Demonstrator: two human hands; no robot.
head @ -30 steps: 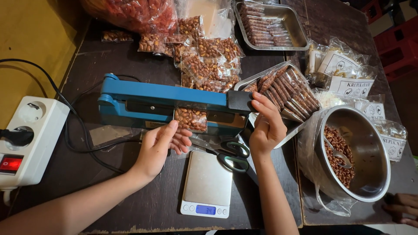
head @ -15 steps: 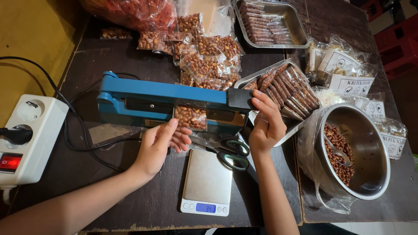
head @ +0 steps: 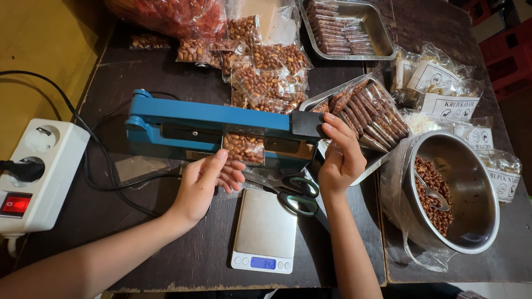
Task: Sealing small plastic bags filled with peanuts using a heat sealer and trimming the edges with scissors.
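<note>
At the far left edge of the dark table [head: 166, 77] sits a white power strip [head: 34, 174] with a red switch lit and a black plug pushed into one socket, its cable trailing across the wood. Just right of it lies a blue heat sealer [head: 216, 130], its long arm pressed down along the base. A small clear bag of peanuts [head: 244, 148] is caught under that arm, the filled part hanging toward the person. The left hand [head: 206, 182] lies palm up under the bag's lower edge, fingers loosely spread and touching the bag rather than clamping it. Below the sealer a small digital scale [head: 264, 230] with a lit blue display rests on the table, and black-handled scissors [head: 288, 191] lie across its upper corner. The right hand [head: 339, 158] is curled over the black handle end of the sealer arm, fingers wrapped on top and pressing it down. Behind the sealer a heap of sealed peanut bags [head: 266, 69] is piled up. Right of the hand stands a metal tray [head: 332, 97] packed with narrow packets, with a second tray [head: 377, 33] further back. At the far right a steel bowl [head: 471, 188] lined with clear plastic holds loose peanuts and a spoon [head: 435, 194].
</note>
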